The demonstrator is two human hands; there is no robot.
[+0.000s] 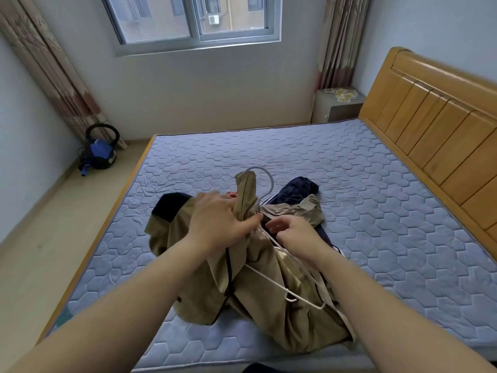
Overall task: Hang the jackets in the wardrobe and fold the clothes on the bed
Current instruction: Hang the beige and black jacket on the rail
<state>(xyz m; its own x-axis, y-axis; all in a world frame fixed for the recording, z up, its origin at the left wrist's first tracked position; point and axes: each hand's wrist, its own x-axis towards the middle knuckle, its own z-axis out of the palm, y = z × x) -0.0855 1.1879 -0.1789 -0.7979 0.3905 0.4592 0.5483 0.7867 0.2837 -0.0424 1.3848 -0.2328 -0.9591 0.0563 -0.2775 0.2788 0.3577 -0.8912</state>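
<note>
Toward the front edge of the bed (376,200) are two garments, one tan jacket (204,286) and one navy garment (298,189), plus one white hanger (266,279). Two hands work there, the left hand (217,222) and the right hand (298,235). Off the bed: one vacuum cleaner (99,152), one nightstand (336,109), one window (191,20), two curtains (43,71) (338,41).

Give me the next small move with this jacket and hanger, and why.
Probably feed the exposed arm of the hanger into the shoulder of the tan jacket. The left hand grips bunched fabric beside the hook, the right hand is at the hanger neck, and one arm lies outside the jacket.
</note>
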